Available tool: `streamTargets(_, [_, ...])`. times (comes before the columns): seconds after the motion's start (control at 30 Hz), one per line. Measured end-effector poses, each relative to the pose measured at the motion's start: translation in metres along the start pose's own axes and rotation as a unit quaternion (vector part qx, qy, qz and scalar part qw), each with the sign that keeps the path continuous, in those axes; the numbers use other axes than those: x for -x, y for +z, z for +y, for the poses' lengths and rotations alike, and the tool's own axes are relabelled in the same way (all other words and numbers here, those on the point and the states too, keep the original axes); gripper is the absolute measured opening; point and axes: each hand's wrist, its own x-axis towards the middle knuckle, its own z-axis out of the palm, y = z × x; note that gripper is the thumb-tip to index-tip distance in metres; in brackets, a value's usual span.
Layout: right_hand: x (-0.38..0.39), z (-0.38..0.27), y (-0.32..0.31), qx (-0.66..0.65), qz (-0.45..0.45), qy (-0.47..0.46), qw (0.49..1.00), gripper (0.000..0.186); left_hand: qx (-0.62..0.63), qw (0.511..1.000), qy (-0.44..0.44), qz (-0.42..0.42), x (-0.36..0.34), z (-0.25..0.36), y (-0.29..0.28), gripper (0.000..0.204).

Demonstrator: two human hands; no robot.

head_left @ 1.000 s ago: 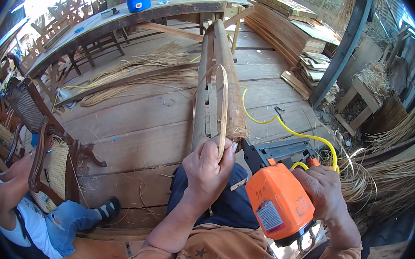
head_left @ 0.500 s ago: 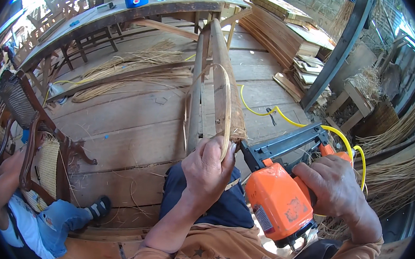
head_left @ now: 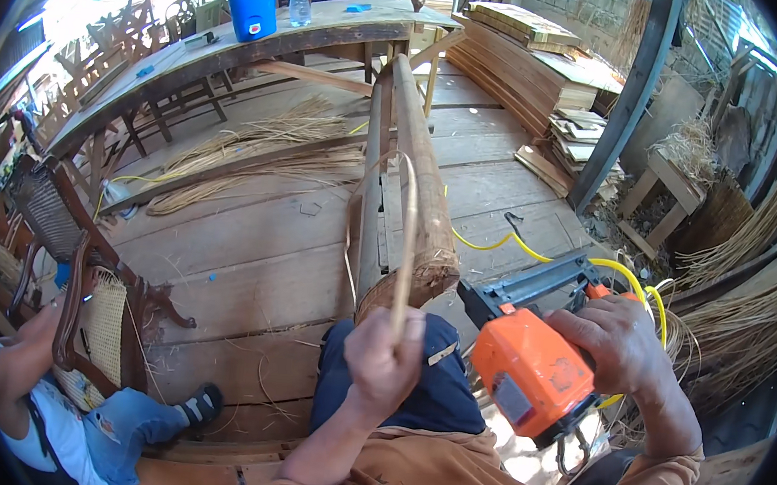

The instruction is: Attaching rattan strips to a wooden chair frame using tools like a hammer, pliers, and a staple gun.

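My left hand (head_left: 383,357) is a closed fist around a thin pale rattan strip (head_left: 409,235), which rises from the fist and bends over at its top beside a long round wooden pole (head_left: 427,177). The pole's rough cut end faces me, just above my lap, and the fist is nearer to me than that end. With fingers wrapped round its grip, my right hand (head_left: 615,345) holds an orange and black air nail gun (head_left: 530,370). The gun's nose points to the pole's end, with a small gap between them.
A yellow air hose (head_left: 499,243) curves over the plank floor. Rattan bundles (head_left: 258,153) lie beyond, left of the pole. A long table (head_left: 343,19) bears a blue cooler (head_left: 252,9) and a bottle. At left a person (head_left: 69,409) sits by a carved chair (head_left: 82,308). Boards (head_left: 515,64) are stacked far right.
My left hand has drawn back toward me from the pole's end, bringing the rattan strip along. The nail gun has shifted slightly right. The whole view has moved a little.
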Motion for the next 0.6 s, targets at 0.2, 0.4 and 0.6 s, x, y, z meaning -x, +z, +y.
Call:
streamTargets(0.2, [0.013, 0.04, 0.051, -0.227, 0.006, 0.135, 0.964, 0.053, 0.02, 0.983, -0.171, 0.058, -0.019, -0.015, -0.027, 0.028])
streamTargets(0.4, [-0.001, 0.13, 0.237, -0.329, -0.199, 0.334, 0.86, 0.047, 0.023, 0.984, -0.17, 0.055, -0.01, -0.042, 0.014, 0.033])
streamTargets(0.6, [0.008, 0.164, 0.471, -0.156, -0.344, 0.386, 0.842, 0.045, -0.173, 0.983, -0.021, 0.061, 0.005, -0.065, 0.013, 0.038])
